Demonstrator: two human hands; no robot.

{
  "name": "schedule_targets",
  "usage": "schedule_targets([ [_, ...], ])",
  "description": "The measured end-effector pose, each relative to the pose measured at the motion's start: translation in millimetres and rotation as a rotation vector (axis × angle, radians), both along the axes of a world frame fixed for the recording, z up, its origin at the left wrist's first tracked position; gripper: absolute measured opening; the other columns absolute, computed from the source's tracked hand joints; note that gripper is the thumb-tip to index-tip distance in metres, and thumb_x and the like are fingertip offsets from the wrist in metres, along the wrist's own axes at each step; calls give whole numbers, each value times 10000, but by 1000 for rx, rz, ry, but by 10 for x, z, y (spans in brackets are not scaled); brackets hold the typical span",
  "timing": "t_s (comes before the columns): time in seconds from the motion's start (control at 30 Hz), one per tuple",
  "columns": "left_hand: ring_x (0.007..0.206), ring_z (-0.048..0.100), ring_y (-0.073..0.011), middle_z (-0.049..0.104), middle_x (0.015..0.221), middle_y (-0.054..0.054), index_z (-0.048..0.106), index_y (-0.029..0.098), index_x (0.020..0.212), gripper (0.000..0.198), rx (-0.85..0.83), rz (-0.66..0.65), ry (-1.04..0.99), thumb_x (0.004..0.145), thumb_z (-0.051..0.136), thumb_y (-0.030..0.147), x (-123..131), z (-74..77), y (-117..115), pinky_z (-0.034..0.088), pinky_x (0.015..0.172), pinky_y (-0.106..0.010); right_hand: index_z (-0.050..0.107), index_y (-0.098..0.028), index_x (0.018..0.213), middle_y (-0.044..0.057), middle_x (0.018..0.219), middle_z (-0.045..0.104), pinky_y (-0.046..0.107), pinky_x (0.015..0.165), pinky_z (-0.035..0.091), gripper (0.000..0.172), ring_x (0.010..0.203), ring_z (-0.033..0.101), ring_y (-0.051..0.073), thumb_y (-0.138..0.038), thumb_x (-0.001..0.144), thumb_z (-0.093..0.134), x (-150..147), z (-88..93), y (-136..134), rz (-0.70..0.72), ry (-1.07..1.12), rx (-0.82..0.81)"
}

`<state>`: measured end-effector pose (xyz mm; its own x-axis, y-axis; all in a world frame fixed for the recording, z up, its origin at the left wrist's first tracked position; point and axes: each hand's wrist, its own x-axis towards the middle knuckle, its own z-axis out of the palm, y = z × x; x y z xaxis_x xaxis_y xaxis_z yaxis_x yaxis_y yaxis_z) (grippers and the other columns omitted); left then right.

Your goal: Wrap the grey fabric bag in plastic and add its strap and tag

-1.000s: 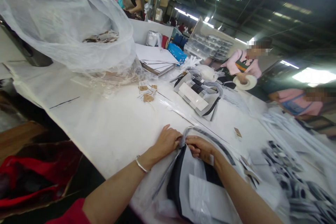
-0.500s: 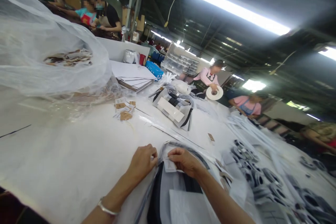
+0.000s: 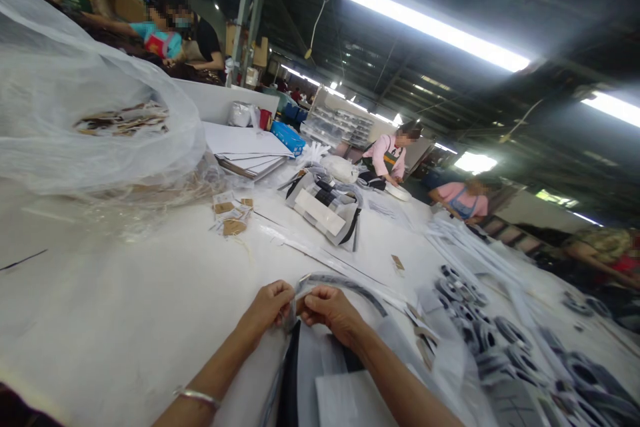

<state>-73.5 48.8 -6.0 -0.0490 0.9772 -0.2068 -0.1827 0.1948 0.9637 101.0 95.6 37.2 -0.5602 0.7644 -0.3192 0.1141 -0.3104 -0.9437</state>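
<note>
A grey and black bag (image 3: pixel 320 353) lies in front of me at the bottom centre, with a white sheet (image 3: pixel 350 397) on its front and a grey strap (image 3: pixel 350 282) looping over its top. My left hand (image 3: pixel 273 307) is pinched closed by the left end of the strap; what its fingertips hold is too small to make out. Close beside it, my right hand (image 3: pixel 330 313) pinches a small brown tag (image 3: pixel 301 305) over the bag's top edge. The fingers of both hands almost meet.
Brown and white tags (image 3: pixel 233 217) lie loose ahead. Another grey bag (image 3: pixel 325 207) stands beyond, near stacked white boards (image 3: pixel 247 147). A large plastic bag (image 3: pixel 165 167) is at left. Rolled grey straps (image 3: pixel 500 327) cover the right. Co-workers sit around the table.
Both hands have shifted slightly left and drawn closer together. The white face of the tag in my right hand no longer shows; a brown part does. A co-worker's white roll has been lowered.
</note>
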Motion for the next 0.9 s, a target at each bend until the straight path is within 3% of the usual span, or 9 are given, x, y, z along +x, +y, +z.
schedule_targets([
  [0.13,451,364,-97,432,518,70,603,170,793,416,-28,34,-18,713,567,577,-37,20,-4,260,454,-224,691,-161,684,-20,584,605,228,470,353,298,492,467,89,-444,687,787,-186,-72,38,93,-230,192],
  [0.2,491,412,-112,459,544,52,626,171,756,367,-4,45,25,680,612,530,-53,36,-3,303,481,-234,647,-171,665,-41,538,573,224,448,341,233,471,459,91,-360,656,782,-260,-85,51,108,-319,245],
  [0.33,773,583,-186,607,850,-40,657,184,646,194,211,94,273,649,644,378,-37,76,-16,457,684,-288,587,-198,802,-82,504,565,224,429,355,312,438,490,111,-282,577,786,-332,-104,56,33,-345,257],
  [0.4,751,592,-178,622,967,-63,687,193,693,179,290,81,389,700,601,351,-20,90,-38,481,707,-310,614,-182,829,-64,507,590,232,437,362,299,438,504,120,-291,590,757,-335,-106,45,25,-327,246],
  [0.53,715,643,-181,640,1172,-102,713,200,847,253,308,-16,390,783,530,362,-26,114,-97,518,614,-316,653,-154,790,-16,524,621,243,450,345,269,439,496,121,-353,625,728,-313,-119,3,-38,-252,194],
  [0.63,661,683,-199,616,1277,-135,620,195,1130,401,139,-94,233,792,505,377,-44,150,-131,461,407,-276,625,-170,768,-25,507,593,242,460,344,320,450,506,127,-436,632,737,-289,-150,-18,-124,-233,156],
  [0.73,660,705,-225,691,1106,-139,493,158,1243,527,-12,-67,151,741,542,308,-34,183,-139,451,365,-255,610,-173,763,-21,521,600,236,468,355,327,465,523,128,-451,635,723,-282,-169,-31,-161,-250,140],
  [0.83,640,696,-224,711,816,-78,572,149,1003,319,-55,-68,208,704,547,257,-13,186,-127,504,433,-266,623,-163,750,-22,540,600,240,493,400,284,490,546,129,-425,663,692,-302,-158,-58,-175,-265,194],
  [0.9,630,679,-202,711,900,-87,573,172,832,178,-33,-63,256,706,554,296,-23,171,-115,515,461,-277,634,-160,741,-21,553,600,247,512,433,254,503,557,130,-407,691,665,-319,-141,-83,-170,-279,245],
])
